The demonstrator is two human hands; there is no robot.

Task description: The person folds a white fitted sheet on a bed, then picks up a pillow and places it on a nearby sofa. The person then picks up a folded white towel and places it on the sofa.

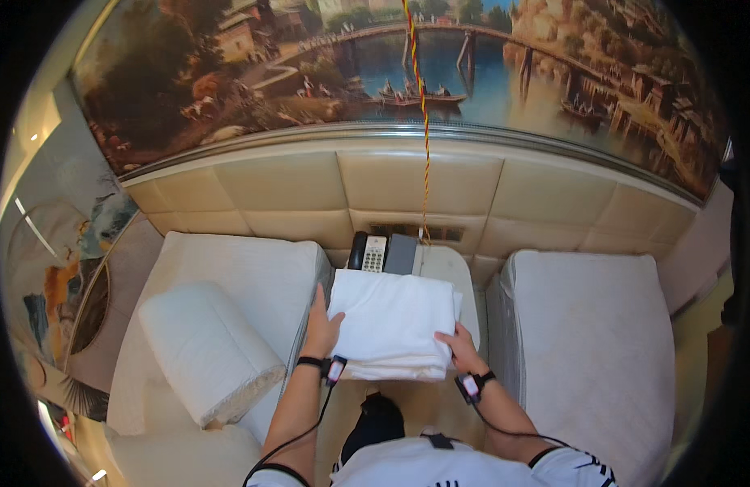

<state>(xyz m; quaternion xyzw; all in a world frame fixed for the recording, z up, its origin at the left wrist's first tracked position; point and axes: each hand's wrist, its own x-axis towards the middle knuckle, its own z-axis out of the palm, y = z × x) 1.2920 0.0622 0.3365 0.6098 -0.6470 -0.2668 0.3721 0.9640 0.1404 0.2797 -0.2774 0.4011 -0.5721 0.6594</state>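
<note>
A stack of folded white linen (393, 322) lies level in front of me, over the front part of the bedside table (466, 304). My left hand (321, 325) grips its left edge, the index finger pointing forward and the thumb near the top layer. At the lower right edge my right hand (463, 348) holds the linen, with the thumb on top and the other fingers partly hidden. The stack's front edge shows several layers. Whether the table carries any of its weight I cannot tell.
Bare mattresses flank the table, one left (247, 262) and one right (594, 341). A rolled white quilt (204, 347) lies on the left one. Behind the linen are a telephone (373, 252) and a grey folder-like object (402, 254). A twisted red-yellow cord (425, 152) hangs before the padded headboard (411, 182).
</note>
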